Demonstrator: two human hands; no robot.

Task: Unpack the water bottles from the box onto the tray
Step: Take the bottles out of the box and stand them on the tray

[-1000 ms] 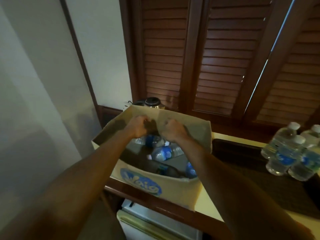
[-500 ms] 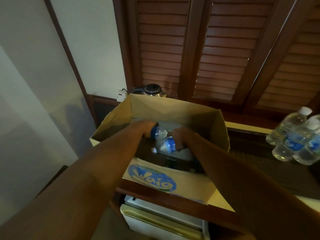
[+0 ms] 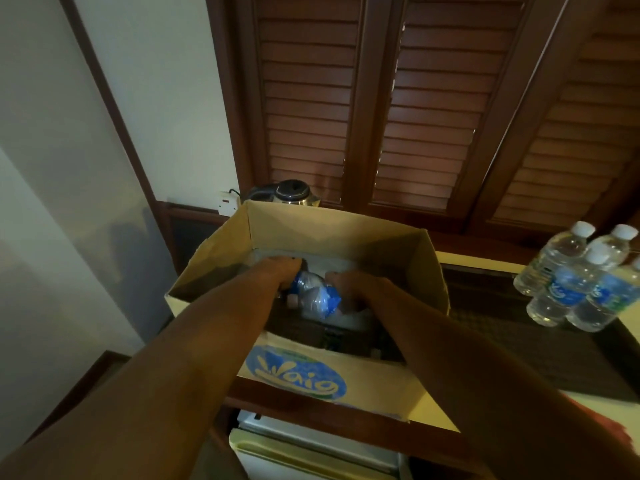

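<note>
An open cardboard box [image 3: 346, 233] with a blue logo stands on the counter's left end. Both my hands reach down inside it. My left hand [image 3: 282, 271] grips a clear water bottle [image 3: 304, 280] with a blue label. My right hand [image 3: 349, 287] holds a second bottle [image 3: 320, 301] lying just below the first. The box floor under my arms is dark and hard to read. To the right, several upright bottles [image 3: 568, 282] with white caps stand on a dark tray [image 3: 491, 327].
A metal kettle [image 3: 294, 194] sits behind the box, beside a wall socket [image 3: 228, 202]. Louvred wooden shutters [image 3: 429, 116] rise behind the counter. A white mini fridge [image 3: 311, 448] sits under the counter edge. A pale wall is on the left.
My hands went from the box's far edge down onto two bottles and have drawn them together. The view has tilted up slightly, so the box sits lower and larger.
</note>
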